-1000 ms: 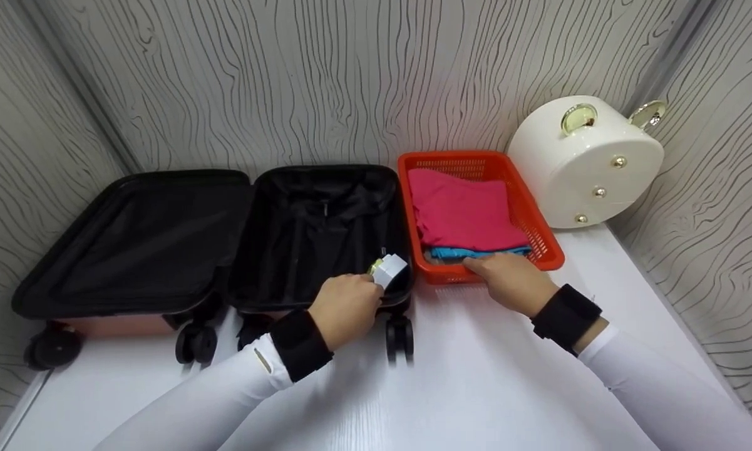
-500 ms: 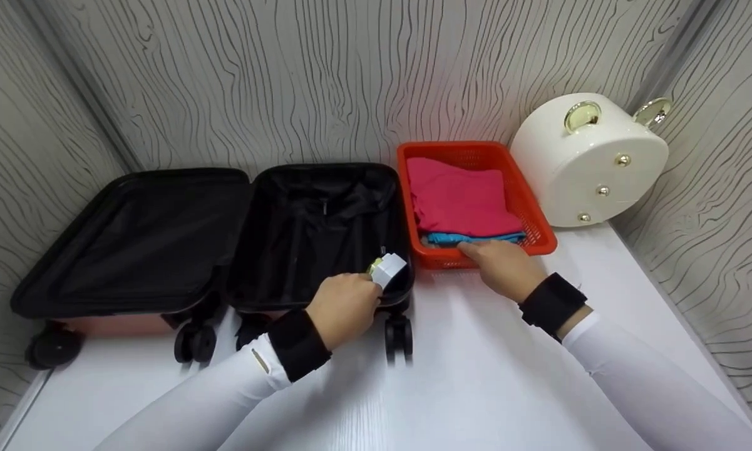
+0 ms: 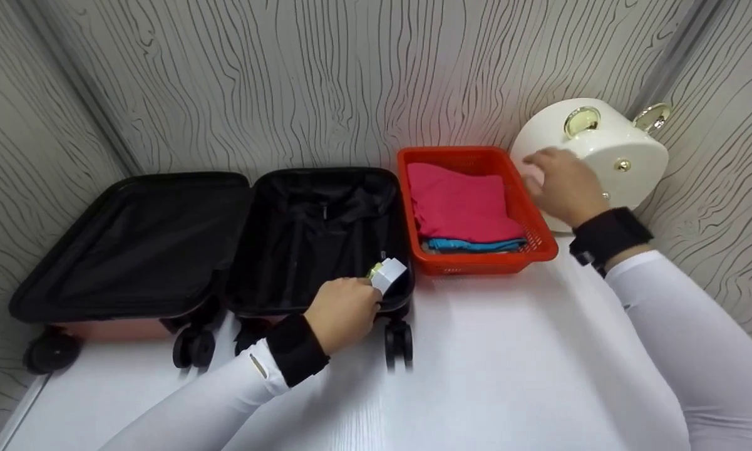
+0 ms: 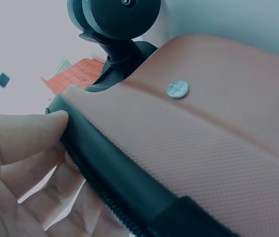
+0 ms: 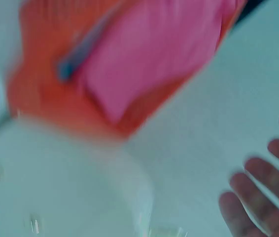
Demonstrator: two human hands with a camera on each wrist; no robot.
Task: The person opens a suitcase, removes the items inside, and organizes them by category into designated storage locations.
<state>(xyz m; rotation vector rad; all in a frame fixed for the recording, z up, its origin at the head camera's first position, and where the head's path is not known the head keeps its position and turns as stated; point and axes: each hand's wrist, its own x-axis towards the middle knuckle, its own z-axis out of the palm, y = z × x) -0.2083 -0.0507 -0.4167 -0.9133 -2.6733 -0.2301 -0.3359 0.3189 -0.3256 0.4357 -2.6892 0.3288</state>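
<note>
At the front edge of the open black-lined suitcase [image 3: 316, 244], my left hand [image 3: 344, 313] grips the rim. The left wrist view shows the thumb [image 4: 31, 133] on the zipped edge [image 4: 115, 168]. A small white and yellow-green object [image 3: 387, 274] sits just beyond those fingers; how it is held up is hidden. My right hand [image 3: 566, 188] is raised in front of the white round case [image 3: 632, 153], right of the orange basket [image 3: 476, 263]. It is blurred, its fingers spread and holding nothing. Folded pink cloth [image 3: 457, 203] lies on blue cloth [image 3: 476, 245] in the basket.
The suitcase's other half [image 3: 144, 244] lies open on the left. Black wheels [image 3: 399, 343] stick out along the suitcase's front. A patterned wall [image 3: 325, 81] rises behind everything, and a white tabletop [image 3: 463, 369] extends in front.
My right hand has let go of the basket's front edge and moved up and right toward the white case. The basket shifted slightly backward. My left hand has stayed put.
</note>
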